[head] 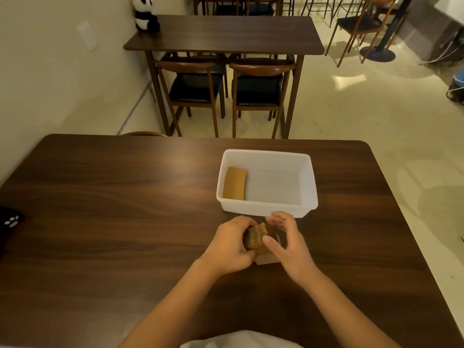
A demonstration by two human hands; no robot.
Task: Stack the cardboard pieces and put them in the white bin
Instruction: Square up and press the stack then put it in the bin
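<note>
A white bin (pixel 308 182) stands on the dark wooden table, just beyond my hands. Inside it, against the left wall, lies a stack of brown cardboard pieces (pixel 235 183). My left hand (pixel 229 247) is closed around a second stack of cardboard pieces (pixel 254 238), held on edge just above the table. My right hand (pixel 288 243) is at the stack's right side, thumb touching it and fingers curled above. A pale flat cardboard piece (pixel 267 259) lies on the table under my hands, mostly hidden.
The wooden table (pixel 125 222) stretches wide to the left and right of the bin. A black object with a white paw print (pixel 10 222) sits at the left edge. Beyond stand another table (pixel 226 33) with chairs and a panda toy (pixel 145 13).
</note>
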